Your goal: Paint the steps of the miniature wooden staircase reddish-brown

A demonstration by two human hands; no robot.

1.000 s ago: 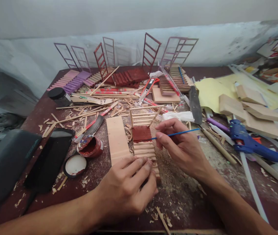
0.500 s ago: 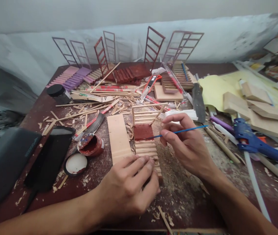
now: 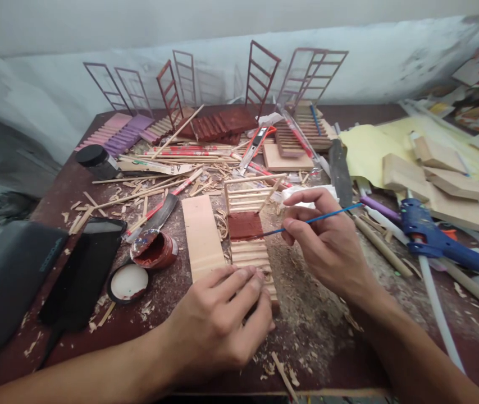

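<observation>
A small model made of wooden sticks (image 3: 248, 244) lies on the dark red table (image 3: 66, 191), its far half painted dark red, its near half bare wood. My left hand (image 3: 222, 320) presses down on its near end, fingers curled over it. My right hand (image 3: 327, 247) pinches a thin blue paintbrush (image 3: 315, 219) whose tip touches the painted patch. An open jar of dark red paint (image 3: 155, 249) stands to the left, with its white-lined lid (image 3: 128, 283) beside it.
A flat wooden board (image 3: 202, 235) lies left of the model. A black phone (image 3: 81, 269) and dark case (image 3: 7, 280) sit at left. A blue glue gun (image 3: 437, 238), wood blocks (image 3: 441, 177) and yellow paper (image 3: 369, 148) lie at right. Painted frames (image 3: 260, 78), sticks and shavings crowd the back.
My right hand with the brush has shifted slightly along the painted patch. My left hand stays on the near end of the model. The view has drifted a little.
</observation>
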